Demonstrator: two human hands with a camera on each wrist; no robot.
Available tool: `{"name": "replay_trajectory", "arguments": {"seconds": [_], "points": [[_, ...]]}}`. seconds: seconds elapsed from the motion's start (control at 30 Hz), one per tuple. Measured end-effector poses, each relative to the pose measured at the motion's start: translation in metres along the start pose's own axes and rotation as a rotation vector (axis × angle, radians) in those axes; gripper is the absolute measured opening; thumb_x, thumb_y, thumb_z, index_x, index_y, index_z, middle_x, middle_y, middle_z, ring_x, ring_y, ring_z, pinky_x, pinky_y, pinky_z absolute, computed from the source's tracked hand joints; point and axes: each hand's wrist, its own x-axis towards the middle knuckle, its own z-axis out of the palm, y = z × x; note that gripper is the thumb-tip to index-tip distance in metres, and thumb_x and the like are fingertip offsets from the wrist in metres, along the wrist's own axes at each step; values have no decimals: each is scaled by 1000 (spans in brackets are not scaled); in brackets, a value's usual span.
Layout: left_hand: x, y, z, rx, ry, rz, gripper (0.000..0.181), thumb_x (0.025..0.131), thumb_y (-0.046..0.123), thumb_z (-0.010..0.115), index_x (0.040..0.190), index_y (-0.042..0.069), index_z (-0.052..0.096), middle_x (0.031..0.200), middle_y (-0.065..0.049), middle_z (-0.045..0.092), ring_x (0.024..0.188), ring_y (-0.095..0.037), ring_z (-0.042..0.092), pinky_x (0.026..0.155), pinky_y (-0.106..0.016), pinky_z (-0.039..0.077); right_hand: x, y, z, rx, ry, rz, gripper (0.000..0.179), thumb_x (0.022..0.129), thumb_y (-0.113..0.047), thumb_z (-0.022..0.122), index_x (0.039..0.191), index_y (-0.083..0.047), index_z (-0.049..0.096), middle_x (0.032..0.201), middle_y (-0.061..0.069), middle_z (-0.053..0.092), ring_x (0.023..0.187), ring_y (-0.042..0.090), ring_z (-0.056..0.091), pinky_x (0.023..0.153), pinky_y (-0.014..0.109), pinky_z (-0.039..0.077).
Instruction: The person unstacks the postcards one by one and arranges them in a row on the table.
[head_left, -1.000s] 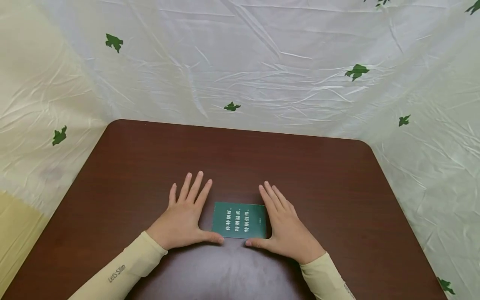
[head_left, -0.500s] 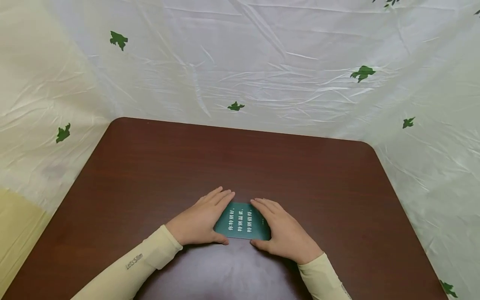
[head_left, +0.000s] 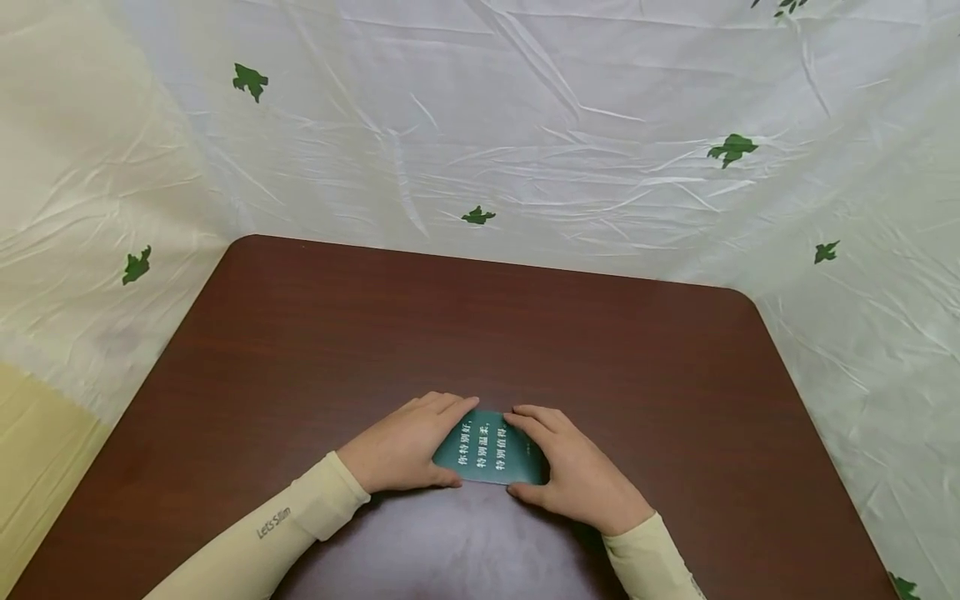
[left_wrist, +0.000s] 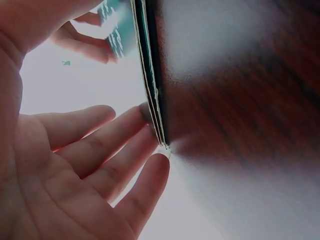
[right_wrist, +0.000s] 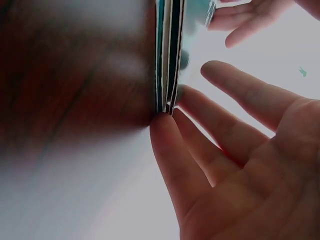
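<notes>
A thin green stack (head_left: pixel 482 452) with white lettering lies near the front of the table (head_left: pixel 480 333), between the left hand (head_left: pixel 405 443) and the right hand (head_left: pixel 576 468). Each hand grips the end on its own side, thumb at the near edge and fingers bent around toward the far edge. Pale fabric (head_left: pixel 450 108) with green leaf shapes (head_left: pixel 251 81) hangs behind the table
</notes>
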Motion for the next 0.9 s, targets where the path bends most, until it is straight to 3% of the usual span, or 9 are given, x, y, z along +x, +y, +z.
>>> {"name": "replay_trajectory", "arguments": {"seconds": [0.3, 0.53, 0.77, 0.9], "points": [[-3, -4, 5, 9, 34, 39, 98, 87, 43, 90, 165, 9, 42, 161, -3, 54, 146, -27, 53, 125, -50, 42, -1, 2, 3, -33, 21, -9, 85, 77, -39, 98, 152, -21, 62, 157, -5, 58, 145, 19, 55, 112, 42, 57], [-8, -6, -2, -11, 41, 31, 100, 85, 43, 91, 166, 13, 41, 162, -1, 52, 149, -25, 50, 128, -50, 38, 5, -2, 0, 1, 33, -60, 80, 80, -40, 96, 150, -21, 63, 154, -8, 59, 145, 16, 54, 114, 41, 55], [-6, -10, -13, 25, 81, 36, 99, 84, 34, 94, 164, 8, 43, 160, -7, 53, 148, -30, 51, 127, -54, 37, 22, -6, -6, -21, 32, -65, 83, 81, -47, 95, 151, -20, 62, 154, -8, 58, 143, 17, 55, 112, 40, 57], [0, -19, -26, 5, 94, -16, 100, 83, 32, 95, 165, 9, 43, 162, -8, 52, 149, -30, 49, 126, -55, 35, 43, -8, -11, -67, 29, -96, 85, 80, -47, 95, 152, -18, 61, 155, -2, 59, 143, 22, 56, 109, 41, 59]]}}
